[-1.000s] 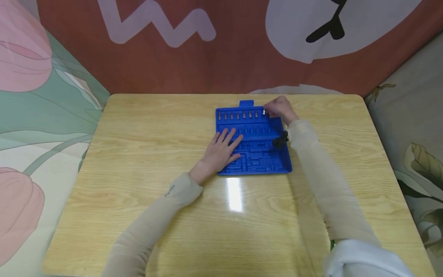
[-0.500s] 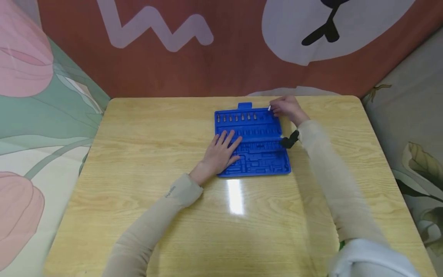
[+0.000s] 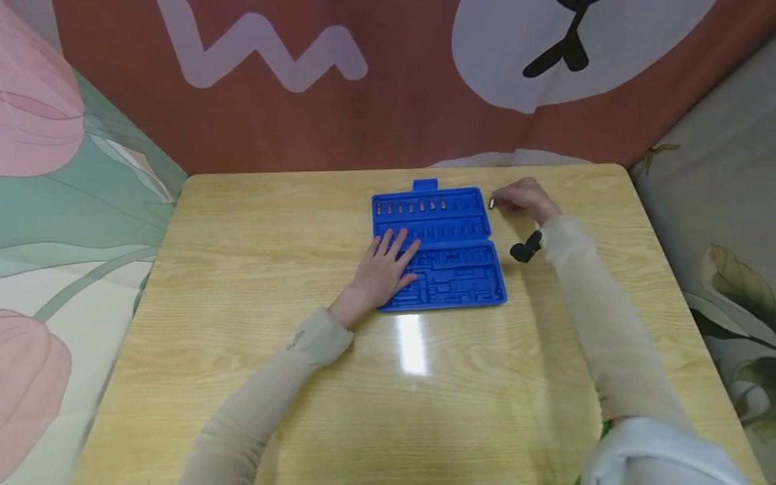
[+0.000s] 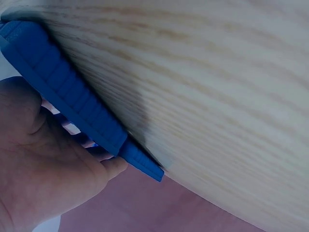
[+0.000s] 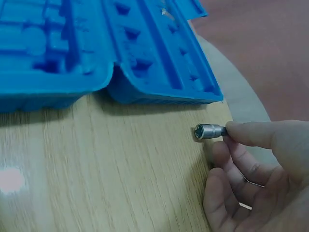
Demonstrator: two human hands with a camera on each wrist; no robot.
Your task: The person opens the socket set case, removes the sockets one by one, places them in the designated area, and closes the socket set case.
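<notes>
An opened blue plastic tool case lies flat on the wooden table, its moulded slots facing up. My left hand rests with spread, straight fingers over the case's left side; the left wrist view shows the palm along the case edge. Just right of the case, my right hand pinches a small metal socket bit between thumb and index finger. Its hollow end points left, low over the table, while the narrow end is hidden by the fingertips. Several similar bits stand in the case's back row.
The case's latch tab sticks out at the back, near the table's far edge. A patterned red-brown cloth hangs behind the table. The wrist camera's black mount juts from the right sleeve.
My right hand has moved rightward from the back right corner of the case, carrying the socket bit out over the table. The left hand has stayed on the case.
</notes>
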